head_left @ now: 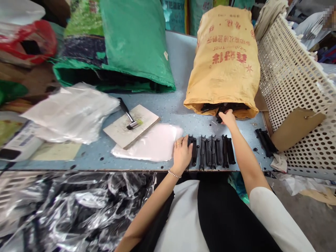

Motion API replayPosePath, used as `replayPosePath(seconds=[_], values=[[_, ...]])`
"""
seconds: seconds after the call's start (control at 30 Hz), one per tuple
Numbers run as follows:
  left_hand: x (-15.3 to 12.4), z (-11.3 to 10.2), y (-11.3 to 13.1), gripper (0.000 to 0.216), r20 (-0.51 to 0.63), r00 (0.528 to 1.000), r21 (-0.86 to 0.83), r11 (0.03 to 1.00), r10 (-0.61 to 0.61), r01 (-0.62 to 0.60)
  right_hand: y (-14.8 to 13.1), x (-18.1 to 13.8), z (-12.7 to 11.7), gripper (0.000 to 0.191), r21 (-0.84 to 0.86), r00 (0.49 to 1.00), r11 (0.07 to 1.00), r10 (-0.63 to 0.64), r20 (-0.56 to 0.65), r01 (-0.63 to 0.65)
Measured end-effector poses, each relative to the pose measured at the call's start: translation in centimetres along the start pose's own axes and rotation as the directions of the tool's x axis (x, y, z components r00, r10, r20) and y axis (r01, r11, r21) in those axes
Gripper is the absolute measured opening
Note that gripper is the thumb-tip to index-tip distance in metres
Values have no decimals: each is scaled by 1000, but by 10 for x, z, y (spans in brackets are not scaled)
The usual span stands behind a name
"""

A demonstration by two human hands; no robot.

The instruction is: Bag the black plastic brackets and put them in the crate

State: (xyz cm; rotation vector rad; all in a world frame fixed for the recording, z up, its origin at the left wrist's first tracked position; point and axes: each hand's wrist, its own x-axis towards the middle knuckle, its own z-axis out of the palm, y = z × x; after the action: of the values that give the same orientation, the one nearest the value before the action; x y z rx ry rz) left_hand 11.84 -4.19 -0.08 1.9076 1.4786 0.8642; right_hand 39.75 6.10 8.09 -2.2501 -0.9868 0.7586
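Note:
A row of several black plastic parts (214, 152) lies side by side at the front edge of the blue table (173, 108). My left hand (181, 154) rests on the left end of that row, its fingers curled against the first part. My right hand (228, 118) reaches into the open mouth of a yellow woven sack (225, 59) lying on its side. Its fingers are closed on black parts (223, 107) that spill from the sack.
A hammer (128, 115) lies on a pale board (131, 127) left of centre, above a clear plastic bag (152, 143). Green sacks (118, 45) sit at the back. A white perforated panel (291, 80) leans at right, with more black parts (265, 141) beside it. Crumpled plastic film (76, 210) hangs below the table.

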Motion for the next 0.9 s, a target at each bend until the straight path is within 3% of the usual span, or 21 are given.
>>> replayPosePath(seconds=[0.07, 0.13, 0.2, 0.23, 0.3, 0.33, 0.43, 0.5, 0.53, 0.6, 0.73, 0.8, 0.9], values=[[6, -6, 9, 49, 14, 1000, -147, 989, -10, 12, 13, -16, -9, 30, 71, 999, 997, -13, 46, 9], [15, -11, 24, 51, 87, 994, -388, 916, -72, 101, 26, -49, -13, 24, 133, 996, 991, -29, 86, 18], [26, -14, 45, 56, 241, 960, -658, 703, -141, 268, 38, -93, -13, 23, 198, 981, 978, -95, 170, 61], [31, -14, 56, 59, 346, 927, -746, 555, -147, 367, 43, -116, -13, 23, 262, 947, 957, -195, 256, 127], [36, -15, 77, 63, 524, 845, -788, 316, -107, 529, 49, -156, -13, 24, 299, 847, 919, -363, 388, 257], [36, -17, 85, 61, 569, 818, -777, 271, -84, 568, 50, -171, -14, 24, 273, 822, 909, -406, 400, 316], [25, -25, 99, 50, 560, 827, -772, 329, -50, 543, 44, -184, -21, 32, 113, 820, 842, -540, 189, 528], [14, -30, 102, 49, 542, 840, -770, 388, -19, 506, 35, -175, -23, 38, 2, 740, 741, -671, 43, 672], [9, -32, 101, 50, 545, 838, -761, 413, -8, 500, 30, -168, -22, 40, -29, 689, 688, -725, 26, 725], [2, -33, 99, 50, 523, 852, -745, 477, -19, 467, 21, -157, -15, 45, 21, 652, 654, -755, 67, 756], [1, -37, 85, 45, 403, 910, -740, 553, -93, 384, 16, -159, 9, 55, 325, 744, 790, -606, 282, 520], [4, -44, 76, 40, 374, 915, -759, 516, -155, 398, 18, -174, 21, 57, 343, 699, 791, -610, 374, 507], [5, -58, 68, 37, 368, 897, -780, 443, -245, 441, 25, -205, 37, 51, 165, 561, 663, -719, 410, 730]])
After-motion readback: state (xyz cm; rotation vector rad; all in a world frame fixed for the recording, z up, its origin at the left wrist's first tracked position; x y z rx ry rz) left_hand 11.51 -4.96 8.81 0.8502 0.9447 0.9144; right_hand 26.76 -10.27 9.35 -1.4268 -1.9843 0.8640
